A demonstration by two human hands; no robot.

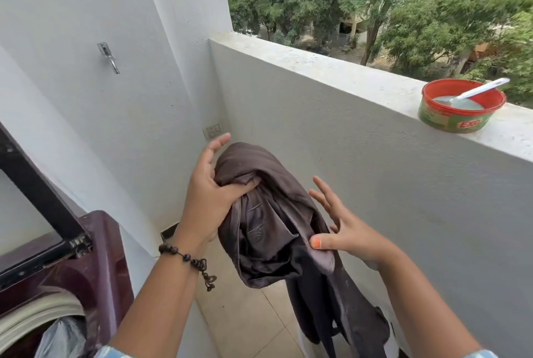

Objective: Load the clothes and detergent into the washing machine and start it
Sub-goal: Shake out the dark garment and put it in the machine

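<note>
The left hand (207,199) grips a bunched brown garment (268,222) in mid-air, beside the washing machine (95,256). The right hand (346,230) pinches its edge, fingers spread. A detergent tub (458,109) sits on the balcony wall (331,69).

left hand (210,193): grips the bunched top of the garment (271,219), thumb curled into the cloth
right hand (343,230): fingers spread, thumb pinching a fold at the garment's lower edge
washer (95,265): left of the left hand, lid up, clothes inside
tub (458,106): on the ledge (331,69), up right of the right hand, spoon (478,89) in it
</note>
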